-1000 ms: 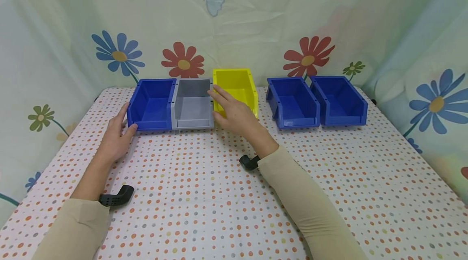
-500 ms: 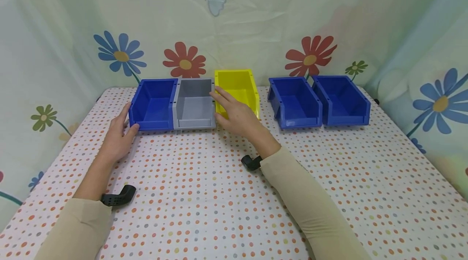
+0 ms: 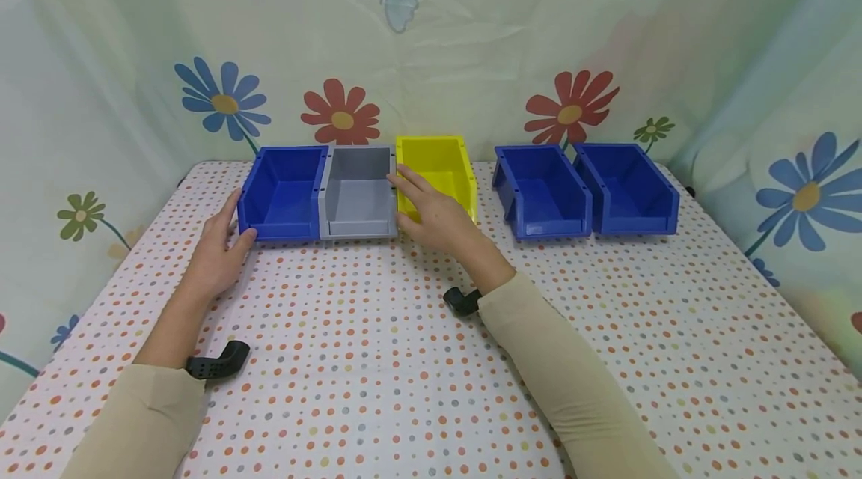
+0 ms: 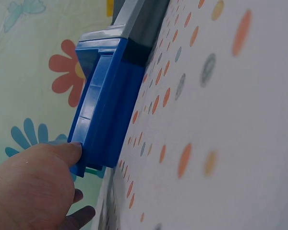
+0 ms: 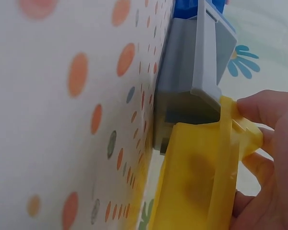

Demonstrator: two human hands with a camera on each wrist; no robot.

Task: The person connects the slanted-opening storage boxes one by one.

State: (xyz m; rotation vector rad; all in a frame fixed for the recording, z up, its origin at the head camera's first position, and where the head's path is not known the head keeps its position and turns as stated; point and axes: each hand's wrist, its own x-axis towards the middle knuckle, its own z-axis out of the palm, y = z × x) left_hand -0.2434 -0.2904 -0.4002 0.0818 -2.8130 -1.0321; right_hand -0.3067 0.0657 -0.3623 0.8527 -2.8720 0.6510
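The yellow bin [image 3: 436, 155] edges nearer

The left hand [image 3: 217, 254], thumb and fingers spread, touches the blue bin [image 3: 281, 202] at 11 o'clock; the grey bin [image 3: 361, 202] adjoins. At 12, the right hand [image 3: 438, 218] pinches the yellow bin's near-left corner, its back now closer to level with the grey bin's.

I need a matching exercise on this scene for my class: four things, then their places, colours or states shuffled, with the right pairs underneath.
Things
1. left hand
2. gray bin
3. tablecloth
4. right hand

Descriptions
A. white with coloured dots
B. holding the yellow bin
C. at the left side of the leftmost blue bin
D. between the leftmost blue bin and the yellow bin

Pairs: 1-C, 2-D, 3-A, 4-B
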